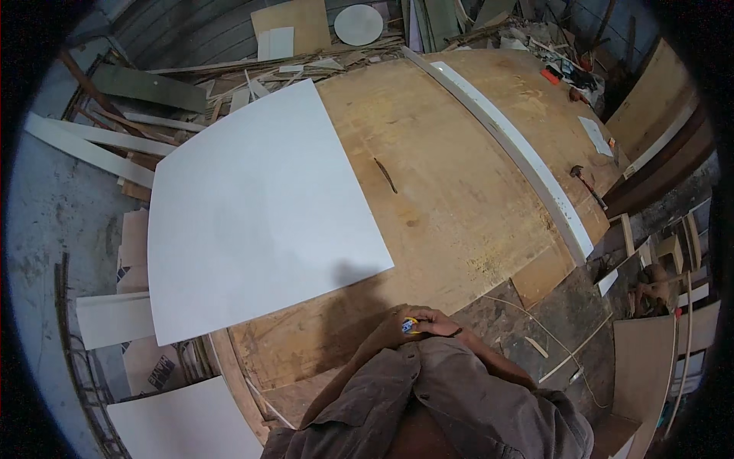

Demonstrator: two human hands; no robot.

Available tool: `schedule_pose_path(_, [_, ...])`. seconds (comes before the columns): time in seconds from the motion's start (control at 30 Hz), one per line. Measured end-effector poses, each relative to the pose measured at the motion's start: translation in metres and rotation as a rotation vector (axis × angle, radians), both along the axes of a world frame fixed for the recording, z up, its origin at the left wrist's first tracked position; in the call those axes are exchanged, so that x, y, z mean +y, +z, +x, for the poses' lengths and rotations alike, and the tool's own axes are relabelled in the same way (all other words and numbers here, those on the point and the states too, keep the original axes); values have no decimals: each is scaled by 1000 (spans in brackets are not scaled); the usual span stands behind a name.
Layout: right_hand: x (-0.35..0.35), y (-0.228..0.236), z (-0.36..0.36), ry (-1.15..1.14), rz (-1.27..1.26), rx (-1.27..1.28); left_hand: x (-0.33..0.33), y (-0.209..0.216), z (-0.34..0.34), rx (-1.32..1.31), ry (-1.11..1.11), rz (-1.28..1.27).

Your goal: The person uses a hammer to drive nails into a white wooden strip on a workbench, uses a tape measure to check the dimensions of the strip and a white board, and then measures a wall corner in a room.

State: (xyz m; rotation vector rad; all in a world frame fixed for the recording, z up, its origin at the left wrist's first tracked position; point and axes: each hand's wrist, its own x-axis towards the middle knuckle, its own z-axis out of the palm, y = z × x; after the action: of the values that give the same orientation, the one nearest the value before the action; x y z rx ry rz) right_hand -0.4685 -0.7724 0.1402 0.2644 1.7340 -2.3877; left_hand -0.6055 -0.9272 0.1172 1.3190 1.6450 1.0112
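Note:
My left hand and my right hand meet close in front of my shirt, at the near edge of the worktable. A small yellow-and-blue object shows between them, about palm-sized; its exact kind is hard to make out. Both hands are closed around it, and some fingers are hidden. Beyond them, a large white sheet lies flat over the left part of the plywood table. A shadow falls across the sheet's near right corner and the bare wood.
A long white-faced board crosses the table's right side. Past it lie a hammer and a white piece. Offcuts are heaped along the back. Another white panel is at the lower left. A cord trails over the floor.

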Motion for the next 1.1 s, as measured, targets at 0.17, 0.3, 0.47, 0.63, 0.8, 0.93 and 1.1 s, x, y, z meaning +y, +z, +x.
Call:
schedule_pose_path(0.17, [-3, 27, -5, -137, -7, -160, -1, 67, -1, -166, 151, -79])
schedule_pose_path(0.3, [1, 45, -3, -232, -36, -108, 7, 77, -4, -298, 187, 129])
schedule_pose_path(0.47, [-5, 71, -15, -311, 266, -105, -6, 37, 3, -276, 390, 126])
schedule_pose_path(0.63, [1, 78, -14, -322, 234, 19, 1, 110, 4, -260, 399, 132])
schedule_pose_path(0.8, [-2, 64, -7, -383, 97, -45, 8, 103, 3, -282, 471, 182])
schedule_pose_path(0.93, [-3, 66, -8, -371, -133, -293, 5, 93, 3, -173, 505, 142])
schedule_pose_path(1.1, [2, 75, 2, -290, -290, -301, -3, 70, 4, -302, 396, 97])
